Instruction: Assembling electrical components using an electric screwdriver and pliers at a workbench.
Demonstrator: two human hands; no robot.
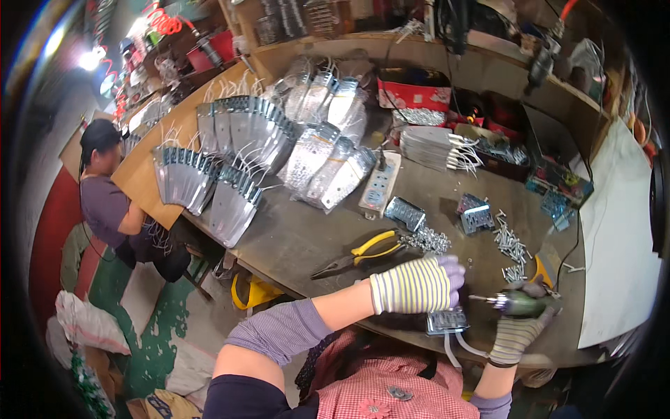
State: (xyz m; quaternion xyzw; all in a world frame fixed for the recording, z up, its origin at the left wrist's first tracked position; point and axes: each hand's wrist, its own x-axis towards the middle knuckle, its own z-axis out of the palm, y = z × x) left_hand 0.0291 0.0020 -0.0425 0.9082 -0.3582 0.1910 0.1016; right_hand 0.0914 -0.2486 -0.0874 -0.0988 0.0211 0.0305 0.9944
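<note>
My right hand (520, 332), in a striped glove, grips a dark green power screwdriver (523, 304) whose bit points left. Its bit is level with my left hand (417, 285), in a striped glove with purple fingertips. Those fingers are curled together, and anything in them is too small or hidden to make out. Just below lies a small metal terminal plate (447, 321) with white wires (457, 346) over the table's front edge. Loose screws (427, 241) are heaped beyond my left hand, and longer screws (511, 244) lie scattered beyond the screwdriver.
Yellow-handled pliers (366, 251) lie left of the screws. Two metal blocks (405, 213) (476, 214) and a power strip (381, 185) are farther back. Wired metal plates (244, 129) stand fanned at the left, beside bagged ones (324, 164). A person (108, 192) sits at far left.
</note>
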